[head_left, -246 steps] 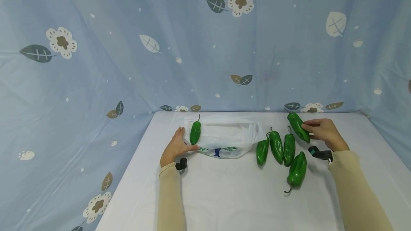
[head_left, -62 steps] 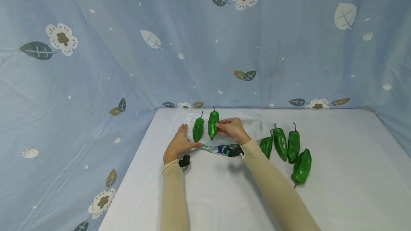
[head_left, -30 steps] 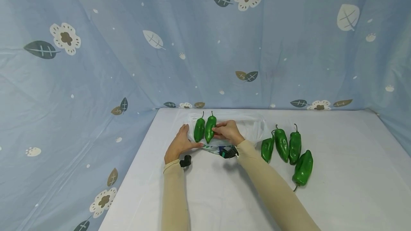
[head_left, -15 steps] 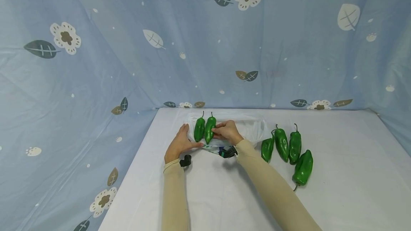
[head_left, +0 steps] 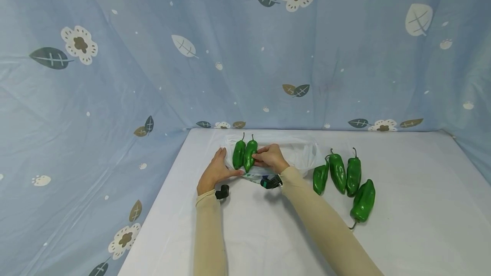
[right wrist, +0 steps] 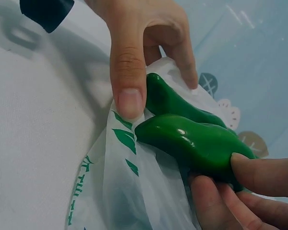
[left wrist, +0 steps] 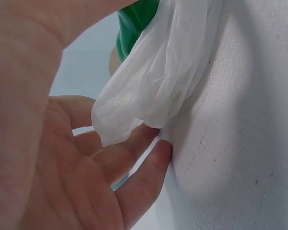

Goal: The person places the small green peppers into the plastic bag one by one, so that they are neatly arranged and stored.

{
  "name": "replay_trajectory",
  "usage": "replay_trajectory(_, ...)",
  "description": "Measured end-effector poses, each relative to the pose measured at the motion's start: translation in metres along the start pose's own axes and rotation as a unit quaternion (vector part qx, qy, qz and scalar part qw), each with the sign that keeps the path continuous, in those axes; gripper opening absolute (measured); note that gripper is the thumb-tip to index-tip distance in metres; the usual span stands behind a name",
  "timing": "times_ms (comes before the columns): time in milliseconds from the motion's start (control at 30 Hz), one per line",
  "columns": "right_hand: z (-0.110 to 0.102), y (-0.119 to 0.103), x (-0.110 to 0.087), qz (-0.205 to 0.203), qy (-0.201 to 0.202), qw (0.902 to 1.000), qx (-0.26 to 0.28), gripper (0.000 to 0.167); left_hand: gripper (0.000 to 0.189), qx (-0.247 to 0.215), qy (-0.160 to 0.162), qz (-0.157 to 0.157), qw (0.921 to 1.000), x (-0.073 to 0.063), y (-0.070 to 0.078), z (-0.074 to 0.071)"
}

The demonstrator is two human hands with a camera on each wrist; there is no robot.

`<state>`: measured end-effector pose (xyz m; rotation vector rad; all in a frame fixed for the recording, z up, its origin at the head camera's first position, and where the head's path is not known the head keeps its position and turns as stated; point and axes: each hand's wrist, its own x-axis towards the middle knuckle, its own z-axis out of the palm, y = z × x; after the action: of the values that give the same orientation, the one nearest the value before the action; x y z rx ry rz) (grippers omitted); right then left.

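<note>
A white plastic bag with green print lies flat at the table's back, its mouth spread open. At its left end my left hand holds the edge, thumb along the front rim and fingers behind. My right hand pinches a green pepper between thumb and fingers, over the bag. Beside it, to the left, rests another green pepper. In the right wrist view the pinched pepper lies against the other pepper, near my left thumb. The left wrist view shows crumpled bag film by my left fingers.
Right of the bag, several green peppers lie on the white table. One pepper sits closer to the front, stem toward me. A blue patterned curtain hangs behind the table and along its left.
My right hand has carried a green pepper from the table's right side to the bag, then lowered it leftward next to the other one. My left hand has stayed at the bag's left end.
</note>
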<state>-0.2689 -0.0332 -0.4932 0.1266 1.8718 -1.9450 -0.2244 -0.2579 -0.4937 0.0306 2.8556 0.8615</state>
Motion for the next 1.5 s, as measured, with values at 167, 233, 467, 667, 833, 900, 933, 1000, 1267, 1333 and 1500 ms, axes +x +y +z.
replay_trajectory(167, 0.0016, -0.0004, -0.0007, 0.004, 0.003, 1.0000, -0.003, 0.039, 0.128, 0.003, -0.004, -0.004, 1.0000, -0.0005, 0.0010, 0.0000)
replay_trajectory(233, 0.0020, -0.0004, -0.0012, 0.007, 0.004, 1.0000, -0.004, 0.039, 0.128, 0.004, -0.005, -0.006, 1.0000, -0.0003, 0.0009, 0.0002)
replay_trajectory(467, 0.0021, 0.0016, -0.0016, 0.005, 0.009, 0.9998, -0.014, 0.037, 0.127, 0.011, -0.005, -0.002, 0.9999, 0.0004, 0.0000, 0.0007)
replay_trajectory(667, 0.0034, 0.0033, 0.0005, 0.003, 0.010, 0.9997, -0.021, 0.037, 0.127, 0.010, -0.006, 0.002, 0.9999, 0.0014, -0.0002, 0.0010)
replay_trajectory(833, 0.0044, 0.0040, 0.0032, 0.004, 0.011, 0.9997, -0.022, 0.037, 0.128, 0.013, -0.007, 0.002, 0.9999, 0.0024, -0.0013, 0.0016)
replay_trajectory(900, 0.0051, 0.0033, 0.0036, 0.005, 0.011, 0.9997, -0.023, 0.038, 0.128, 0.015, -0.007, 0.003, 0.9999, 0.0024, -0.0017, 0.0019)
replay_trajectory(933, 0.0053, 0.0030, 0.0036, 0.007, 0.012, 0.9996, -0.024, 0.037, 0.128, 0.016, -0.007, 0.004, 0.9998, 0.0025, -0.0018, 0.0020)
replay_trajectory(1000, 0.0057, 0.0028, 0.0038, 0.007, 0.015, 0.9995, -0.028, 0.037, 0.128, 0.016, -0.006, 0.005, 0.9999, 0.0027, -0.0019, 0.0023)
replay_trajectory(1267, 0.0073, 0.0043, 0.0044, 0.001, 0.020, 0.9994, -0.027, 0.036, 0.128, 0.012, -0.008, 0.000, 0.9999, 0.0032, -0.0021, 0.0035)
replay_trajectory(1333, 0.0075, 0.0042, 0.0036, -0.001, 0.019, 0.9993, -0.031, 0.035, 0.128, 0.015, -0.008, -0.002, 0.9999, 0.0035, -0.0021, 0.0038)
replay_trajectory(1500, 0.0071, 0.0048, 0.0027, -0.006, 0.018, 0.9990, -0.040, 0.035, 0.127, 0.019, -0.004, 0.001, 0.9998, 0.0023, -0.0006, 0.0036)
